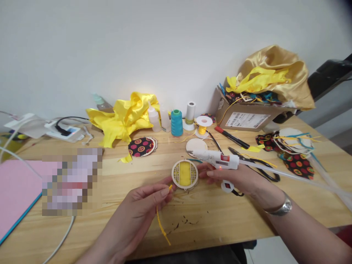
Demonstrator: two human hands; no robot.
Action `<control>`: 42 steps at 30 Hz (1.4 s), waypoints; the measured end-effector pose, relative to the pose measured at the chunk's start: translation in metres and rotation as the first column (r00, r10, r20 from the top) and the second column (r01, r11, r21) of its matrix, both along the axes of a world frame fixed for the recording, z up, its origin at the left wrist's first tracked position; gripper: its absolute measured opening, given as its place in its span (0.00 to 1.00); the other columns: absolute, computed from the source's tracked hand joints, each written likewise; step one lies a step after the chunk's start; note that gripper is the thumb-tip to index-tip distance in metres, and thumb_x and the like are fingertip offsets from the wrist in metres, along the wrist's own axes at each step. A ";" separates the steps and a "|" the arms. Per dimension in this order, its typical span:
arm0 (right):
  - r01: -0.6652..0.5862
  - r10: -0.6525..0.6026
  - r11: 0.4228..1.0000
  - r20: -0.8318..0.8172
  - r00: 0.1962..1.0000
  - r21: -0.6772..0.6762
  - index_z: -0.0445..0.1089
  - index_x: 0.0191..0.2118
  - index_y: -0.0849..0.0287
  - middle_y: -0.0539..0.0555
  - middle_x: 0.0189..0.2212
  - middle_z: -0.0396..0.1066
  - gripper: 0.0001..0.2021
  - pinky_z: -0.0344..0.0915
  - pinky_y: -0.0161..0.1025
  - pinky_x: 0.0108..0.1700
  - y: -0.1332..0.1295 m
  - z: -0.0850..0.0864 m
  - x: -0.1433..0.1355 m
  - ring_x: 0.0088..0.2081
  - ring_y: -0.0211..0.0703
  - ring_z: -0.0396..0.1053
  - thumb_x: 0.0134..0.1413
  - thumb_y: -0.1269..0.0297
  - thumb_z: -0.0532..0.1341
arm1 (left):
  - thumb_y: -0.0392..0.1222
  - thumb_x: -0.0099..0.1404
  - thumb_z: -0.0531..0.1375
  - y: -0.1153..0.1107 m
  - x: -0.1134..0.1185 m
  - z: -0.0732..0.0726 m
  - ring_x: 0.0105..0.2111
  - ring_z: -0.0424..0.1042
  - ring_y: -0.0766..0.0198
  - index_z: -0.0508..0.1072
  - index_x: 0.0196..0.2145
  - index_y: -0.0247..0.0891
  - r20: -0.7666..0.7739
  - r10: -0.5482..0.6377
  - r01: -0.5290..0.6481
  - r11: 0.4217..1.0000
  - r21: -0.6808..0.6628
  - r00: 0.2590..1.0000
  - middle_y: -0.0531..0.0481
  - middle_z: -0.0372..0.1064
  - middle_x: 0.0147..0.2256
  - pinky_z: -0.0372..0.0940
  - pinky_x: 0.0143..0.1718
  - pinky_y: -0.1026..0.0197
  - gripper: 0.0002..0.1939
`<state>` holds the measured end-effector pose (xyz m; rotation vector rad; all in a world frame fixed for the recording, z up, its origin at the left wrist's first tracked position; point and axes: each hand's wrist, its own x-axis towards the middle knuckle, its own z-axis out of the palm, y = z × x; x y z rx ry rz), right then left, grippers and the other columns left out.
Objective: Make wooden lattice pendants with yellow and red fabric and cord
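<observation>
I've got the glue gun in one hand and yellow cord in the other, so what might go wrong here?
The glue gun in the right hand shows a lit red light; its nozzle may be hot and could cause a burn.
The yellow cord trails loose below the left hand and could snag.
The glue stick jutting from the gun's back might bump something.
</observation>
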<state>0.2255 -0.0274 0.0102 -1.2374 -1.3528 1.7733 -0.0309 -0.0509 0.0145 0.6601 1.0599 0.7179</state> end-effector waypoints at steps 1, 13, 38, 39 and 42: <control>-0.003 0.003 1.000 0.000 1.000 -0.001 0.72 0.47 0.51 0.53 0.46 0.73 0.16 0.66 0.44 0.48 0.000 0.001 0.000 0.47 0.48 0.70 0.51 0.61 0.62 | 0.38 0.56 0.64 0.000 0.000 0.001 0.56 0.62 0.51 0.80 0.28 0.38 -0.001 0.003 -0.003 1.000 -0.005 1.000 0.43 0.73 0.47 0.50 0.59 0.51 0.04; -0.001 0.001 1.000 0.018 1.000 0.000 0.72 0.48 0.51 0.53 0.47 0.73 0.17 0.65 0.47 0.50 -0.001 0.005 0.000 0.49 0.51 0.69 0.51 0.60 0.62 | 0.41 0.54 0.65 0.002 0.001 0.003 0.54 0.64 0.51 0.80 0.27 0.38 -0.035 0.012 -0.012 1.000 -0.004 0.999 0.44 0.73 0.48 0.50 0.59 0.52 0.04; 0.011 -0.012 0.999 0.025 1.000 0.036 0.73 0.46 0.52 0.53 0.46 0.73 0.15 0.66 0.43 0.45 0.000 0.008 -0.003 0.47 0.49 0.70 0.51 0.62 0.62 | 0.40 0.54 0.65 0.004 0.001 -0.001 0.56 0.62 0.51 0.79 0.24 0.38 -0.023 0.023 -0.022 1.000 0.014 0.999 0.44 0.75 0.45 0.48 0.60 0.53 0.04; 0.011 -0.012 0.999 0.036 0.999 0.036 0.73 0.46 0.53 0.53 0.46 0.73 0.15 0.66 0.43 0.45 0.000 0.009 -0.003 0.47 0.49 0.70 0.51 0.62 0.62 | 0.40 0.54 0.65 0.004 0.001 -0.001 0.56 0.61 0.51 0.79 0.24 0.38 -0.022 0.021 -0.020 1.000 0.016 1.000 0.44 0.75 0.45 0.49 0.59 0.53 0.04; 0.014 -0.016 0.999 0.052 0.999 0.037 0.73 0.46 0.53 0.53 0.46 0.73 0.15 0.65 0.44 0.45 0.000 0.011 -0.003 0.47 0.49 0.70 0.51 0.62 0.62 | 0.40 0.54 0.65 0.005 0.001 -0.003 0.56 0.61 0.51 0.78 0.24 0.38 -0.020 0.023 -0.023 0.999 0.023 1.000 0.44 0.76 0.43 0.50 0.58 0.53 0.05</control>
